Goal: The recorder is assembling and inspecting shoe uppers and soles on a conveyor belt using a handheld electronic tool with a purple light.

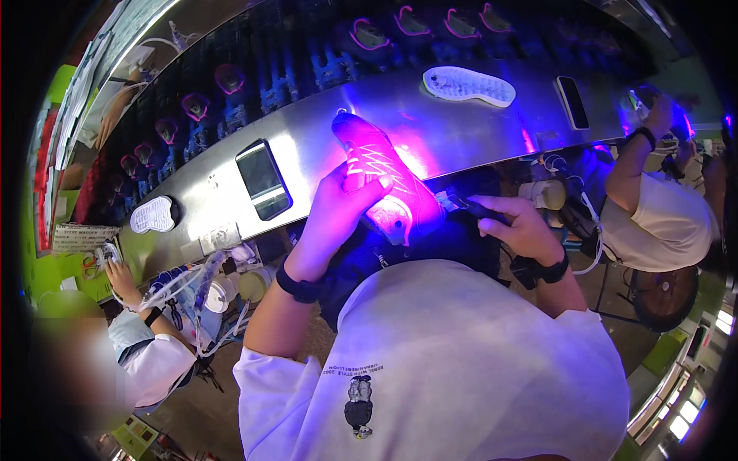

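Note:
My left hand (346, 201) grips a shoe upper (388, 165) from its left side, the thumb lying across it. The shoe is tilted over the bench's near edge, toe pointing away, and glows pink under violet light. In my right hand (521, 229) is a dark-handled brush (470, 207), fingers closed round the handle. Its pale tip is beside the right side of the shoe's heel end; whether it touches cannot be told. Farther right on the bench lies a white shoe sole (469, 86).
A metal bench (315, 115) curves in front of me, carrying a dark device with a glassy face (263, 180), a phone (571, 103) and another sole (154, 213). Beyond runs a rack with several shoe uppers (369, 34). Co-workers sit left (157, 353) and right (661, 215). Pots (223, 293) hang below the bench.

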Action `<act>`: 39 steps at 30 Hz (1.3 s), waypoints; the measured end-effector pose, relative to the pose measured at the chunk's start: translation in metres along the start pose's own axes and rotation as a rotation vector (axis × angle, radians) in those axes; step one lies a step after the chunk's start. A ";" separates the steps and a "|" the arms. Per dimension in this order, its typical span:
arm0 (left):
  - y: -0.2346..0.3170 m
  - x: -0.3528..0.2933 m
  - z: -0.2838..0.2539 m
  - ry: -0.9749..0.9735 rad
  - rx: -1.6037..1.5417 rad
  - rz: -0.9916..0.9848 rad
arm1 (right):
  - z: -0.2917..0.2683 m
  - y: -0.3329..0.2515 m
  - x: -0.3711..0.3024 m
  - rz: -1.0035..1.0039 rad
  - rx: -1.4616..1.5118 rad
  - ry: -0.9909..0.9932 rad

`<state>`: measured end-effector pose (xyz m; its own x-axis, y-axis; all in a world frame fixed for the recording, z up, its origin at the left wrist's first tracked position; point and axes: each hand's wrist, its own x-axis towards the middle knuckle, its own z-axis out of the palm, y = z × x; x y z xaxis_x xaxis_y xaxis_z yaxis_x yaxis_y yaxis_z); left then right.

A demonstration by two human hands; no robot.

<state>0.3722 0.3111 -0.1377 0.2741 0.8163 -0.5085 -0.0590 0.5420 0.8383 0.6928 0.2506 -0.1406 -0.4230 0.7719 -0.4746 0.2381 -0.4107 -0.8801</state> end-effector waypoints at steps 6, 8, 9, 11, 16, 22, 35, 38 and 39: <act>0.000 0.003 0.009 0.009 -0.141 -0.149 | -0.007 -0.007 -0.002 -0.089 -0.057 0.111; 0.005 0.001 0.018 0.026 -0.143 -0.147 | -0.014 -0.010 0.001 -0.242 -0.237 0.163; 0.008 0.000 0.018 0.011 -0.236 -0.229 | -0.017 -0.014 0.003 -0.252 -0.237 0.155; 0.014 -0.002 0.025 0.008 -0.331 -0.303 | -0.022 -0.024 0.008 -0.349 -0.357 0.207; 0.000 -0.005 0.023 -0.090 -0.679 -0.339 | -0.036 -0.046 0.019 -0.425 -0.493 0.232; -0.020 -0.004 0.017 -0.310 -1.156 -0.521 | -0.036 -0.052 0.035 -0.471 -0.599 0.231; -0.036 -0.017 0.008 -0.429 -1.651 -0.677 | 0.018 -0.013 0.061 -0.464 -0.376 0.259; -0.033 -0.021 0.008 -0.385 -1.554 -0.593 | 0.026 0.020 0.056 -0.443 -0.328 0.293; -0.034 -0.016 0.006 -0.469 -1.520 -0.546 | 0.029 0.018 0.056 -0.425 -0.274 0.291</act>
<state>0.3757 0.2784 -0.1568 0.7996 0.5068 -0.3221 -0.5992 0.6379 -0.4837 0.6484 0.2720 -0.1831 -0.2825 0.9590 -0.0240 0.3340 0.0749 -0.9396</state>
